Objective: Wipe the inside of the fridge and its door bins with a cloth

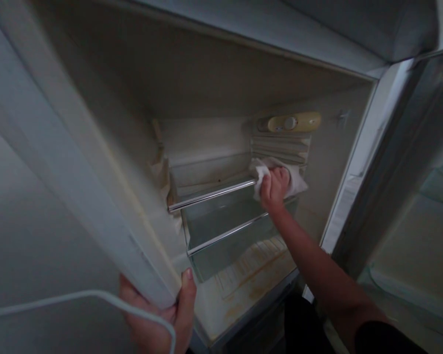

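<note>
My right hand [275, 189] clamps the white cloth [276, 177] against the upper fridge shelf [214, 192]; my left hand [158, 319], well apart, grips the fridge's side edge [147, 275].

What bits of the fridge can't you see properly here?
Head view only:
- Shelf back right corner: hidden by the right hand and white cloth.
- Control dial markings: too small, dim.
- Left hand fingers: behind the fridge's side edge.
- Door: blurred, cut off by the frame.

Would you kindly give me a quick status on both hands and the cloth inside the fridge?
Left hand gripping fridge side edge. Right hand pressing white cloth at upper glass shelf. White cable crosses left hand.
</note>
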